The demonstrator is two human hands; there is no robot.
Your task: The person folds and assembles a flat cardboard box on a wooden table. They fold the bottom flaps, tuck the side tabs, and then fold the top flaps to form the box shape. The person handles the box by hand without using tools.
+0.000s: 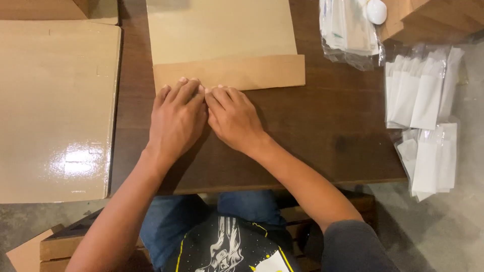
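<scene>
Head view: my left hand [176,118] and right hand [233,118] lie flat side by side on the dark desk [327,131], grip spread and holding nothing, fingertips pressing the near edge of the folded brown flap [252,70] of the paper sheet [217,30] at desk centre. To crease well, I judge the fingertips should stay on the fold line and bear down evenly. Glossy board [55,106] lies left; clear packets [421,93] lie right.

Cardboard sheet [222,35] top past the edge; clear packets [348,30] too.
</scene>
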